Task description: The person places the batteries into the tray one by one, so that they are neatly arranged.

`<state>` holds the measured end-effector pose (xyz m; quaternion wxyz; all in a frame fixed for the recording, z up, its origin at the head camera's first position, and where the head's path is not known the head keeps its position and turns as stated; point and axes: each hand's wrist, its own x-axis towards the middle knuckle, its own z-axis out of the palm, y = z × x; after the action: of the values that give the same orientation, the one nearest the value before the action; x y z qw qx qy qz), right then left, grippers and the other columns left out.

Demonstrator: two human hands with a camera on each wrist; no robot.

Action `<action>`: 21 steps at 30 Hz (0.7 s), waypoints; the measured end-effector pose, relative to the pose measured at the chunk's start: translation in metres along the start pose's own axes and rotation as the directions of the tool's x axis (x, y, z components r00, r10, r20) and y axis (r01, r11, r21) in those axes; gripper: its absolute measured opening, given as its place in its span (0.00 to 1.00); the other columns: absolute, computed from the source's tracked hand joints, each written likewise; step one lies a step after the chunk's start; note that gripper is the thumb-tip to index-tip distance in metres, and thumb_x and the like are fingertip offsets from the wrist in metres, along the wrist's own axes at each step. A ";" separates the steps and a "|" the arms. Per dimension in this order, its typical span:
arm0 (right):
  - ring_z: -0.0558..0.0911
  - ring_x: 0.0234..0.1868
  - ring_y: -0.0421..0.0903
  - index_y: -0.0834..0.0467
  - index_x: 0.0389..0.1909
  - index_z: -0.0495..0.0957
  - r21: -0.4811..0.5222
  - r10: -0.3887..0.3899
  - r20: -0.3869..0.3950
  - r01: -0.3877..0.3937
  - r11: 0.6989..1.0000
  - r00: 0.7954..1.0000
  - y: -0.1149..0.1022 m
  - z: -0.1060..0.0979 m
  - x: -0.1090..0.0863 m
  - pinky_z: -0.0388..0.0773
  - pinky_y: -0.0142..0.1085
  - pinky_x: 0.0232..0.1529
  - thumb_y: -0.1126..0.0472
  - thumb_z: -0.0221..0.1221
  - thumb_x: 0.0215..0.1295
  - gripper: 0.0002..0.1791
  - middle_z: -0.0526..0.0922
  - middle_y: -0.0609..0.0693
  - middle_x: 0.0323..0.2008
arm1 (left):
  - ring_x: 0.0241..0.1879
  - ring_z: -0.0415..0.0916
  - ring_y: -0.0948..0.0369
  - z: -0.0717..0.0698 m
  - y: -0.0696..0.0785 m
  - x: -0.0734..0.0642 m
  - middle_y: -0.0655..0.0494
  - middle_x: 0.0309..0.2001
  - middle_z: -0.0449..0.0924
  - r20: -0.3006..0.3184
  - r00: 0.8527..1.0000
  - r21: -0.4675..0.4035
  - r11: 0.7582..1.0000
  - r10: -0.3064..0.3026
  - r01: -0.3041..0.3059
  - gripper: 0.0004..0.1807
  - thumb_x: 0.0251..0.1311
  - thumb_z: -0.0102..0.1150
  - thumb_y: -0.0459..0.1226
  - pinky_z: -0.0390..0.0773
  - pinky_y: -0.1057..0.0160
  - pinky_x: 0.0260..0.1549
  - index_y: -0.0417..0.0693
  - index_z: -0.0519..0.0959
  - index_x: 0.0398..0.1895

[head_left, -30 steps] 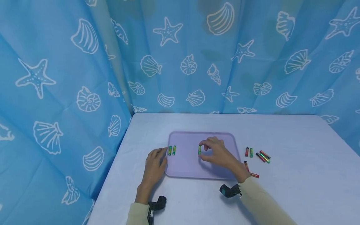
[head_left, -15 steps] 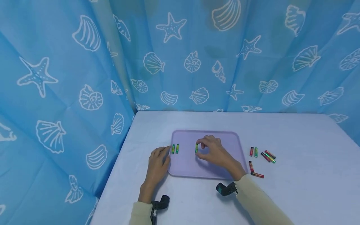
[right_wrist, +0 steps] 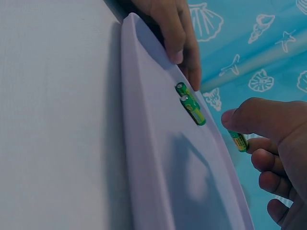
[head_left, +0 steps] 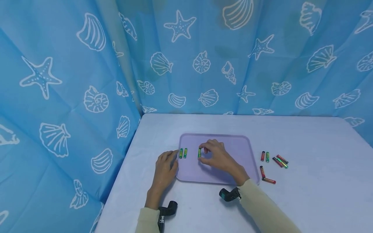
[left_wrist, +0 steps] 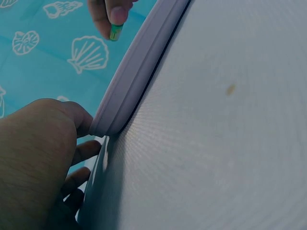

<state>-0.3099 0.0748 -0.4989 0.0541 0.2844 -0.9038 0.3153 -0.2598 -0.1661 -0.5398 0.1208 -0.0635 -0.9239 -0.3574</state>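
In the head view my right hand (head_left: pixel 217 157) pinches a green battery (head_left: pixel 199 152) by its two ends, between thumb and fingers. It holds the battery above the middle of the purple tray (head_left: pixel 198 176); in the right wrist view this green battery (right_wrist: pixel 238 141) hangs clear of the tray floor. Two more green batteries (right_wrist: pixel 193 110) lie side by side on the tray near its left rim. My left hand (head_left: pixel 165 170) rests at that rim, fingers loosely extended. In the left wrist view the left thumb (left_wrist: pixel 79 117) touches the tray's corner (left_wrist: pixel 103 125).
Right of the tray, several loose red and green batteries lie on the white tablecloth (head_left: pixel 314 194), among them a red battery (head_left: pixel 263 156) and a green battery (head_left: pixel 267 157). A blue shell-patterned curtain (head_left: pixel 218 64) hangs behind and to the left.
My right hand has carried the pinched green battery leftward over the tray, closer to the two lying there. The left hand has stayed at the tray's rim. The head view has shifted slightly.
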 end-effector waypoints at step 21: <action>0.68 0.38 0.44 0.56 0.48 0.82 -0.004 0.004 0.026 -0.004 1.000 1.000 -0.004 0.024 0.019 0.59 0.42 0.41 0.53 0.72 0.58 0.20 0.72 0.44 0.31 | 0.70 0.59 0.49 0.001 -0.001 0.000 0.50 0.64 0.72 0.004 1.000 0.024 1.000 -0.015 0.015 0.23 0.72 0.51 0.39 0.55 0.44 0.71 0.50 0.73 0.69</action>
<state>-0.3216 0.0488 -0.5101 0.0420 0.2865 -0.9056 0.3099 -0.2604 -0.1658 -0.5408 0.1169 -0.0559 -0.9288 -0.3471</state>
